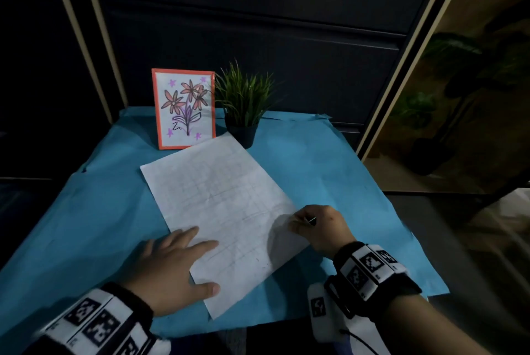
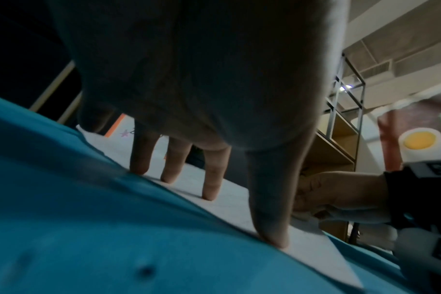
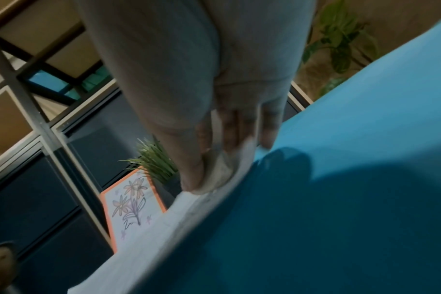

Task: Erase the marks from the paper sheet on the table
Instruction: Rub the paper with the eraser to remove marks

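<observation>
Currently, item 1: paper sheet [image 1: 223, 211], white w/ faint pencil grid lines, is lying flat and turned at an angle at centre of head frame, on the blue-covered table [image 1: 329, 171].

Item 2: left hand [image 1: 172, 265], lower left of head frame, is pressing flat on the sheet's lower-left edge, fingers straight and spread, grasping nothing. Left wrist view is showing fingertips [image 2: 210, 191] touching the paper, thumb down at the sheet's edge.

Item 3: right hand [image 1: 321, 225], right of centre in head frame, is sitting at the sheet's right edge w/ fingers curled, pinching a small pale eraser [image 3: 218, 177] against the paper. Eraser is showing only in right wrist view, centre of frame, blurred; thumb and fingers are closing round it. A thin dark stick w/ a light tip [image 1: 311, 220] is also poking out between the fingers in head view; what it is, cannot tell.

Item 4: picture frame [image 1: 184, 108], orange border, flower drawing inside, is standing upright above the sheet at upper centre, just beyond its top corner.

Item 5: small potted plant [image 1: 243, 105], grassy green leaves in dark pot, is standing just right of the frame, pot near the sheet's top corner.

Both wrists are wearing bands w/ black-and-white square markers [image 1: 370, 265].
</observation>
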{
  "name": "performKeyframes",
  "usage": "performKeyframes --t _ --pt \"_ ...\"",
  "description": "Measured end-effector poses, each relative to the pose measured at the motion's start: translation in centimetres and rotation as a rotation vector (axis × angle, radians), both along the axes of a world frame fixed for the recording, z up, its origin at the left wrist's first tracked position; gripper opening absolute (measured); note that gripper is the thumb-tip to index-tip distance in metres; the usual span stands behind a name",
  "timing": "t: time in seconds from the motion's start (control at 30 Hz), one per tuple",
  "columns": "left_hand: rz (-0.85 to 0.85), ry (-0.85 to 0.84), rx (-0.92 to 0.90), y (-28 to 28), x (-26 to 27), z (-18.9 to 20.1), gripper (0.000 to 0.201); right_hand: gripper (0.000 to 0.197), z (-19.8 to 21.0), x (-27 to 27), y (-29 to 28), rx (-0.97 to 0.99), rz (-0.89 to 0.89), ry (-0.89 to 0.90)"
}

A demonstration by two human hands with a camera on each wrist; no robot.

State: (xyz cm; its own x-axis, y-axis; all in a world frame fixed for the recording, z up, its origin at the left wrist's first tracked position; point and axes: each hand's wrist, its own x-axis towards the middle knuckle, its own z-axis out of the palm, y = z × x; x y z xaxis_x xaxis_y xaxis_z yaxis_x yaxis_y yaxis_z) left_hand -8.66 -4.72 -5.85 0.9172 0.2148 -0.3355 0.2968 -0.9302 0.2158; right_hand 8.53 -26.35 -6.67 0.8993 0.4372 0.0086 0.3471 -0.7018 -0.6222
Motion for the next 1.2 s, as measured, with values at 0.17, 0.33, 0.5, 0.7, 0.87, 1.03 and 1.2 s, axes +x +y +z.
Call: performKeyframes --t 0.17,0.33,0.5,0.7,0.87,1.03,1.2 --pt "-0.025 0.043 0.061 -0.6 0.3 1.1 0.074 0.017 0.1 -0.2 -0.5 0.12 -0.099 -0.119" --pt "-0.063 -0.225 -0.12 -1.5 1.8 3.1 0.052 0.01 1.6 -2.2 0.3 0.166 0.08 0.055" --pt "-0.112 -0.355 -0.368 -3.6 4.8 4.1 0.036 0.018 3.0 -3.6 0.7 0.256 0.249 0.19" --pt "-0.106 -0.357 -0.382 -4.1 7.4 3.7 0.009 0.021 2.1 -3.1 -0.1 0.183 0.207 0.124" --pt "-0.105 -0.357 -0.31 -3.6 8.8 2.9 0.012 0.055 0.9 -1.8 -2.3 -0.367 0.129 -0.034" --pt "-0.195 -0.33 -0.263 -4.5 10.9 2.7 0.007 0.064 0.0 -1.2 -2.7 -0.443 0.197 -0.048" --pt "-0.352 -0.226 -0.205 -5.0 12.7 1.7 0.028 0.086 -0.4 -0.9 -2.2 -0.409 0.187 -0.046"
